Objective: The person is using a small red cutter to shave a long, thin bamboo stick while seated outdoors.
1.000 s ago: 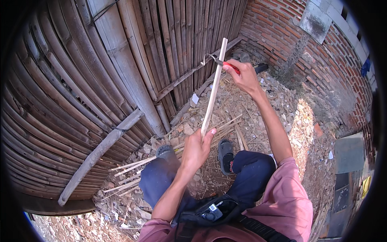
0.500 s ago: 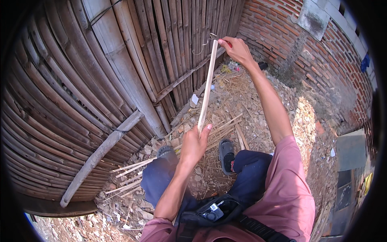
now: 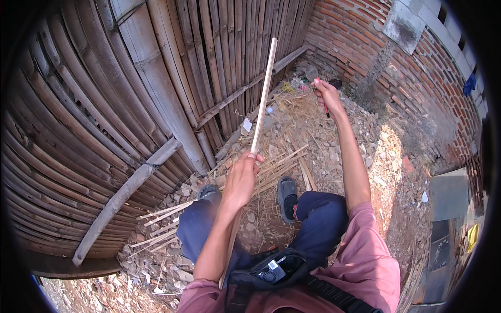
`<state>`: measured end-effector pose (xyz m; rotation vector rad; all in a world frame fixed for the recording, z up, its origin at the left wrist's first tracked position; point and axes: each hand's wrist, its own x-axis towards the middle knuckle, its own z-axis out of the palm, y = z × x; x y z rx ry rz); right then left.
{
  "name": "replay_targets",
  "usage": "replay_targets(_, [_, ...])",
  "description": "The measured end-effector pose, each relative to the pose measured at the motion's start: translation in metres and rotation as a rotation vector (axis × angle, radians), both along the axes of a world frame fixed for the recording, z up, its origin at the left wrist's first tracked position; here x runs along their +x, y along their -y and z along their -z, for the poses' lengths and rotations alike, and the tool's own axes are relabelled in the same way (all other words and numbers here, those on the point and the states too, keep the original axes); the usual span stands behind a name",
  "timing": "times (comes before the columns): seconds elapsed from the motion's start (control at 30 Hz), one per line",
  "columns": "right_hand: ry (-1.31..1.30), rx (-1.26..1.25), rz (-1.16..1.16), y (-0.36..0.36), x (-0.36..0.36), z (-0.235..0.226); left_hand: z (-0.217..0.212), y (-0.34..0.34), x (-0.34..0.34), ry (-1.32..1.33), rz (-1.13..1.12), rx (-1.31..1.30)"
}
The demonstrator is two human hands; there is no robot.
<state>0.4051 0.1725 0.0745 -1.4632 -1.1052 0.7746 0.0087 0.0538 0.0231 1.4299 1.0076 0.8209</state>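
Observation:
My left hand [image 3: 241, 180] is closed around a long, pale bamboo strip [image 3: 264, 94]. The strip rises from my fist toward the fence, and its lower part runs down beside my forearm to my waist. Farther out on the right, my right hand [image 3: 327, 96] grips a slim red tool [image 3: 327, 111]. Bits of red show at both ends of that fist; the tool's working end is too small to make out. This hand is apart from the strip.
A bamboo fence [image 3: 219, 57] stands along the left, braced by a wooden pole [image 3: 128, 195]. A brick wall [image 3: 355, 57] closes the far right. Split bamboo strips [image 3: 279, 169] lie across the rubble around my sandals [image 3: 287, 195]. Dark boards [image 3: 449, 195] lean at right.
My right hand has left the strip's far end and moved right and nearer, still gripping the red tool. The curled shavings at the tip are gone. My left hand has turned and shifted slightly left.

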Motion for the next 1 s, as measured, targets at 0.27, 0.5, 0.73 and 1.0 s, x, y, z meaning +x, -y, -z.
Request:
replay_targets(0.27, [-0.553,0.131,-0.293,0.085,-0.126,0.022,-0.013,0.009,0.01,0.112,0.04,-0.012])
replay_targets(0.5, [-0.543,0.104,-0.321,0.113,-0.166,0.019,-0.013,0.016,0.02,0.035,0.062,0.102])
replay_targets(0.73, [-0.463,0.073,-0.255,0.115,-0.154,0.025,-0.014,0.02,0.023,0.067,0.156,-0.005])
replay_targets(1.0, [-0.146,0.136,-0.335,0.123,-0.134,0.025,-0.008,0.015,0.017,0.148,0.171,-0.127])
